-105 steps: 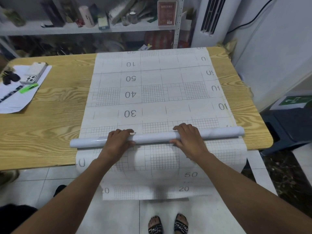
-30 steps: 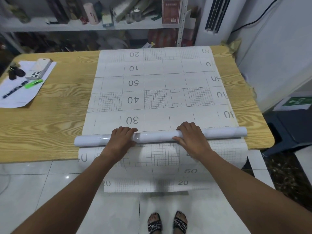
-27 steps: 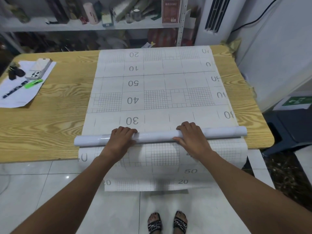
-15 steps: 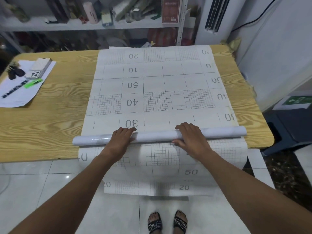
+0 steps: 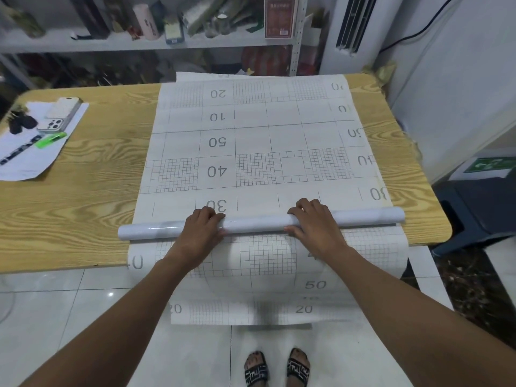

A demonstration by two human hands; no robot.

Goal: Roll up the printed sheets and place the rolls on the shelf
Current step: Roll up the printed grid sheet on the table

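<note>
Both hands on a roll across the gridded sheet at the table's near edge.

The left hand (image 5: 201,229) and right hand (image 5: 315,224) lie palm-down over the white roll (image 5: 257,223), fingers curled over its far side and thumbs on its near side, clamped on it a little apart from each other near its middle. The roll lies crosswise on the sheet (image 5: 251,141), close to the near edge of the wooden table (image 5: 83,208), its ends sticking out past both hands. Beyond it the sheet is spread flat to the far edge, numbers 30 through 20 upside down; on the near side it hangs off the table towards the floor. To the left sit a phone (image 5: 60,114) and a green marker (image 5: 50,140) on paper (image 5: 25,166). The shelf (image 5: 134,43) stands behind the table, crowded with things.
</note>
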